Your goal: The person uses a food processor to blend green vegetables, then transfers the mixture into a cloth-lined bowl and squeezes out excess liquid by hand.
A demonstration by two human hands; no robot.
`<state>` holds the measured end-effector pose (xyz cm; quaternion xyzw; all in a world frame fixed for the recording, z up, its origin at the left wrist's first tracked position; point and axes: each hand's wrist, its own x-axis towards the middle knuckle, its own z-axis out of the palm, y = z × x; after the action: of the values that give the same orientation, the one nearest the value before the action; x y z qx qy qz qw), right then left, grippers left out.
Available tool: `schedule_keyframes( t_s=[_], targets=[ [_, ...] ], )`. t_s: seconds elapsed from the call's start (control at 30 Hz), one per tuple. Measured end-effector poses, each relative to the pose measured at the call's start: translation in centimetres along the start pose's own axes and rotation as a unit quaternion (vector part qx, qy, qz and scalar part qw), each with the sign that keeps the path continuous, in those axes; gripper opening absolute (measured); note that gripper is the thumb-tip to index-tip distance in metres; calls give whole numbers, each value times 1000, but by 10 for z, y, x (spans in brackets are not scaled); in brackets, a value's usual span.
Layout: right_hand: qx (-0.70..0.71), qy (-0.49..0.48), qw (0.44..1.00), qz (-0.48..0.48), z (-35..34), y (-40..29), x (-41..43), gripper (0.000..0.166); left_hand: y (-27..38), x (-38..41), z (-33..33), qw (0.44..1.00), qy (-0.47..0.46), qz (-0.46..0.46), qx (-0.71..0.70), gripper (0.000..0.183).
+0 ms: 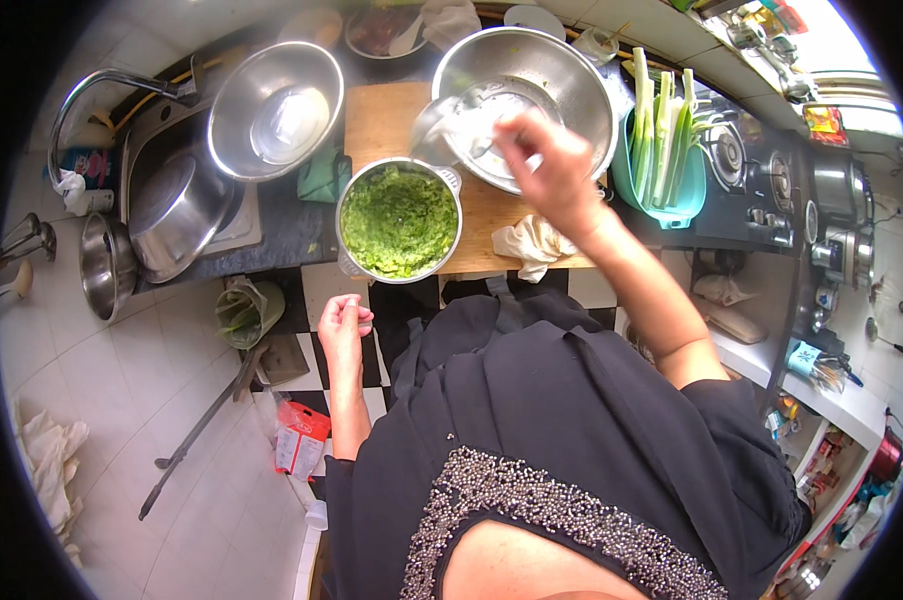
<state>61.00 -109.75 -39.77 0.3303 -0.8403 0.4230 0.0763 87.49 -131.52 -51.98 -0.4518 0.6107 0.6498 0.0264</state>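
Note:
My right hand (549,165) is blurred and raised over the near side of a large stainless-steel bowl (598,112). It grips a shiny, motion-blurred utensil (436,133), perhaps a spoon; its exact shape cannot be told. Just left of that bowl, a pot with perforated side handles (400,221) holds chopped green vegetables, sunken in the middle. Below the pot, in front of the counter, my left hand (344,322) has its fingers curled in, thumb against them, with nothing visible inside. A crumpled off-white cloth (534,244) lies on the wooden board (481,225), under my right wrist.
Another steel bowl (275,112) stands beside the sink (241,229), where a metal basin (174,214) leans. At right, a turquoise container (669,199) holds upright scallions near the gas stove (736,172). A lined bin (249,311) sits below the counter. A green cloth (320,176) lies left of the board.

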Motion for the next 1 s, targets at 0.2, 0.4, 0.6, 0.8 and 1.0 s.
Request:
schedule_keyframes(
  t_s=[0.2, 0.4, 0.6, 0.8, 1.0],
  targets=[
    [-186, -83, 978, 47, -17, 107, 33, 10, -6, 2, 0, 1000, 3, -5, -5, 17],
    [-226, -128, 965, 23, 13, 162, 33, 10, -7, -1, -2, 1000, 3, -2, -4, 16],
    [-263, -149, 952, 45, 24, 172, 30, 12, -6, -3, -3, 1000, 4, -4, -7, 16],
    [-289, -130, 948, 2, 10, 159, 18, 26, 0, 1, 2, 1000, -9, -7, -7, 17],
    [-132, -380, 892, 207, -65, 64, -33, 20, 8, 6, -5, 1000, 2, 6, -17, 17]
  ],
)
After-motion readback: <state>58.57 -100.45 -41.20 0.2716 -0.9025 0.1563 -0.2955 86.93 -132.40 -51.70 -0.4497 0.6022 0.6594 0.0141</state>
